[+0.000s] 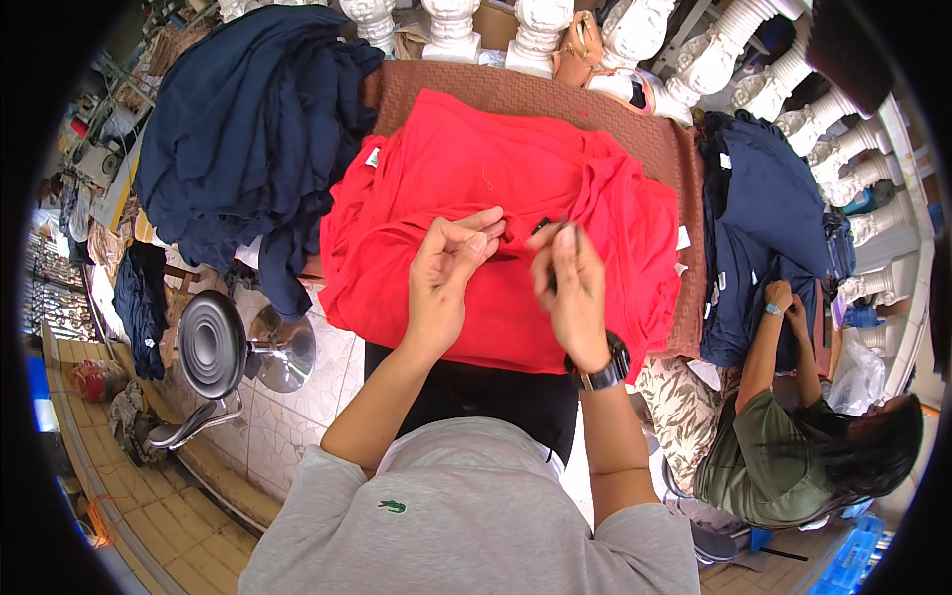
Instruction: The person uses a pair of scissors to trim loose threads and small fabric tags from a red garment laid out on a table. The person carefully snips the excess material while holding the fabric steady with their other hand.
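A thick heap of red garments [476, 149] lies in front of me on a table with a brown textured cover. My left hand [444, 278] is over its middle, thumb and fingers pinched together at a fold of red cloth. To its right, my right hand [573, 297] is closed around a small black tool [541, 226], which looks like thread snips; most of it is hidden by my fingers. A small gap separates my two hands. A loose pale thread [487, 178] rests on the red cloth just beyond them.
Navy garments [258, 129] are piled high at the left, with another navy stack [764, 198] at the right. Beside that stack a person [773, 446] in a green shirt handles navy cloth. White balusters [540, 35] line the far side. A round stool [211, 344] stands left.
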`<move>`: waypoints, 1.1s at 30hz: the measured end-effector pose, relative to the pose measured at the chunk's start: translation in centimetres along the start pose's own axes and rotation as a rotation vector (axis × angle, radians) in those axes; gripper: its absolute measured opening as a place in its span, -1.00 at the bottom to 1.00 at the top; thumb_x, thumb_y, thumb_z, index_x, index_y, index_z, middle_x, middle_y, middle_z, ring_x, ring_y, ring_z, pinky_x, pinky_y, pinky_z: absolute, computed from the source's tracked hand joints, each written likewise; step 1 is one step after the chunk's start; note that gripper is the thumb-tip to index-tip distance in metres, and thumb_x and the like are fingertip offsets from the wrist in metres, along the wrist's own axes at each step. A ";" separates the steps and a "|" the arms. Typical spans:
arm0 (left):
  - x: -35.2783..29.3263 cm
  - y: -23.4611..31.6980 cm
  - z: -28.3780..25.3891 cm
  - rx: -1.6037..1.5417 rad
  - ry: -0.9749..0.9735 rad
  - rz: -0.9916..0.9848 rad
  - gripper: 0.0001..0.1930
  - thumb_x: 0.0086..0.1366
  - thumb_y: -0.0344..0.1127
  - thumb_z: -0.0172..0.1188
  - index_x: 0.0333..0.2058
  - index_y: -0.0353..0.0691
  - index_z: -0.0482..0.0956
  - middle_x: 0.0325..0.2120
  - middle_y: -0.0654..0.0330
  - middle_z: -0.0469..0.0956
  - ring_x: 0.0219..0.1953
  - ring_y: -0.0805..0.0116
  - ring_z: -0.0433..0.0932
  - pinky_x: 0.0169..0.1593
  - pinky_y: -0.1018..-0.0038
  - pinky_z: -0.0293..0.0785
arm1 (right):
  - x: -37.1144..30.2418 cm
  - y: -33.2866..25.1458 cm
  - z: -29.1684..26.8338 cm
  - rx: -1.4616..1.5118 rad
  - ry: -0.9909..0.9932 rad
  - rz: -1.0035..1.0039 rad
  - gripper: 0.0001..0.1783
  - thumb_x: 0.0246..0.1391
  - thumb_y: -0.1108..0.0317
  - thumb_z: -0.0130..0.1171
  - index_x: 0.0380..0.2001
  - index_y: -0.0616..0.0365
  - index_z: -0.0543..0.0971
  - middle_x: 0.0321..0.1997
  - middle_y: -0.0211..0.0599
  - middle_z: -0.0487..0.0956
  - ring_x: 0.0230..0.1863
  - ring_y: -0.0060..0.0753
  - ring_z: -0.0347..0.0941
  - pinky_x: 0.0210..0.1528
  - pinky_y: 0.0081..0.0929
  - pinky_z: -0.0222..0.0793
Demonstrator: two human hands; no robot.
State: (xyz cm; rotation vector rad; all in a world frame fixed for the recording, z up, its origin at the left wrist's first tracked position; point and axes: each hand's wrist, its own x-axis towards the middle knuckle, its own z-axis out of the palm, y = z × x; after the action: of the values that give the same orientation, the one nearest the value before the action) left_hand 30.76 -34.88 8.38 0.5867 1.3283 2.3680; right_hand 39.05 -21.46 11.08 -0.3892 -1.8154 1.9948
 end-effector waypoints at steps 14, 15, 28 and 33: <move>-1.3 -0.5 -0.1 0.268 -0.139 0.214 -0.94 0.50 -0.46 0.06 -0.20 -0.30 0.49 0.23 -0.10 0.40 0.33 0.01 0.40 0.36 0.12 0.38 | -1.7 1.9 3.0 0.278 -0.041 0.321 -0.56 0.53 0.02 -0.26 -0.31 0.10 0.40 -0.57 -0.56 0.22 -0.64 -0.71 0.06 -0.61 -0.64 -0.02; -1.4 -0.5 0.0 0.259 -0.146 0.212 -0.94 0.50 -0.46 0.06 -0.20 -0.31 0.49 0.23 -0.10 0.39 0.33 0.01 0.40 0.37 0.11 0.37 | -1.6 2.0 2.9 0.304 -0.030 0.331 -0.57 0.52 0.03 -0.25 -0.32 0.10 0.40 -0.57 -0.56 0.22 -0.64 -0.71 0.07 -0.61 -0.64 -0.02; -1.7 -0.2 0.2 0.197 -0.145 0.160 -0.92 0.50 -0.46 0.06 -0.23 -0.31 0.49 0.25 -0.10 0.35 0.34 -0.03 0.38 0.36 0.08 0.36 | -1.7 2.1 2.0 0.365 -0.055 0.348 -0.55 0.50 0.01 -0.24 -0.34 0.08 0.44 -0.57 -0.57 0.22 -0.64 -0.71 0.07 -0.60 -0.66 -0.05; -1.8 -0.1 0.2 0.224 -0.173 0.168 -0.92 0.49 -0.46 0.08 -0.25 -0.30 0.50 0.25 -0.09 0.34 0.34 -0.01 0.38 0.37 0.10 0.35 | -1.1 2.1 1.7 0.433 -0.055 0.410 -0.58 0.50 0.01 -0.21 -0.34 0.05 0.41 -0.58 -0.59 0.23 -0.64 -0.72 0.07 -0.61 -0.68 -0.05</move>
State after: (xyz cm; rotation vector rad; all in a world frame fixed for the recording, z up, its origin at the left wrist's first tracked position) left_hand 32.41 -35.56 8.09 0.9799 1.5274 2.2482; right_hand 38.97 -23.64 9.07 -0.6087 -1.3508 2.6223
